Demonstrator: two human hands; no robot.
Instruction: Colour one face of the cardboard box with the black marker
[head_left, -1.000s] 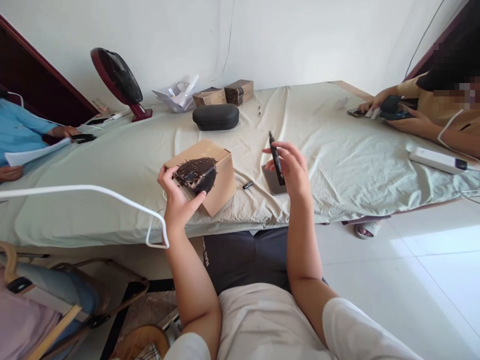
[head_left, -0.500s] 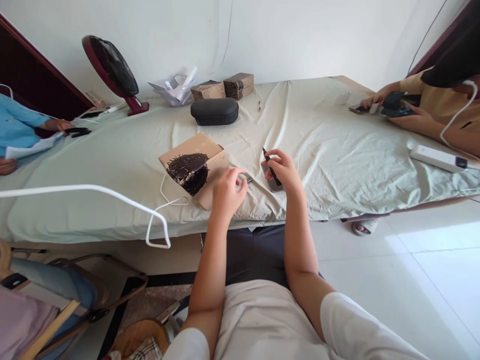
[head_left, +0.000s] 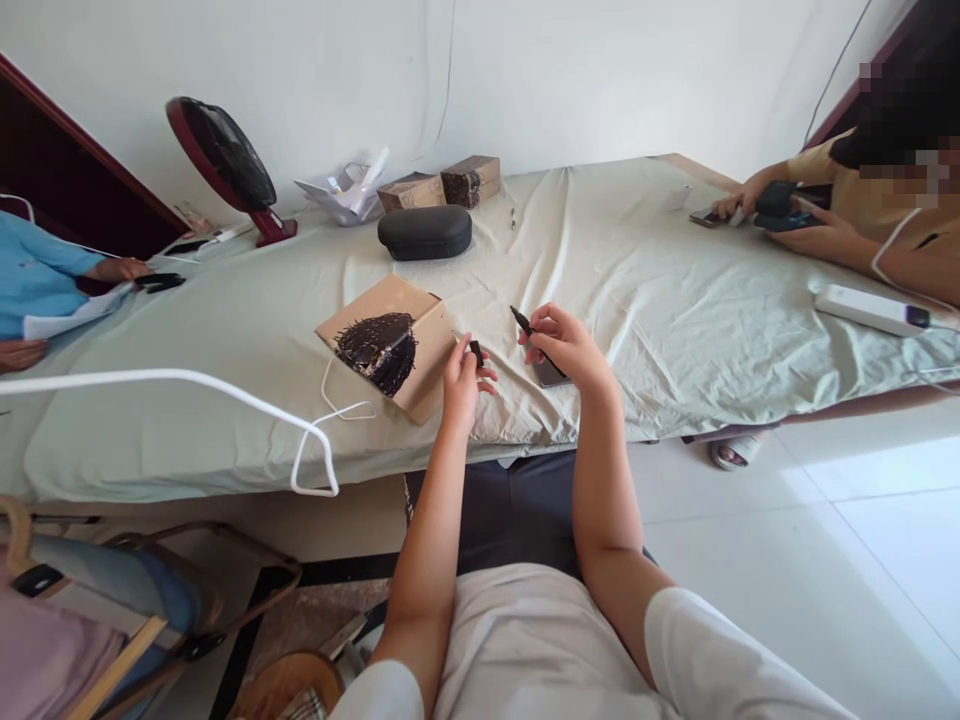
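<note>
Cloth-covered desk (head_left: 660,300) with black-marked box (head_left: 431,355): beside the box, the left hand (head_left: 463,385), fingers partly spread, holds a black cap (head_left: 475,354); the right hand (head_left: 570,352), fingers curled, grips an uncapped marker (head_left: 520,319).

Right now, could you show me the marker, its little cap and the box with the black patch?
Marker (head_left: 521,320): head view, on its front end near the tip.
Cap (head_left: 476,353): head view, on its dark side.
Box (head_left: 428,352): head view, on its bare brown side.
</note>
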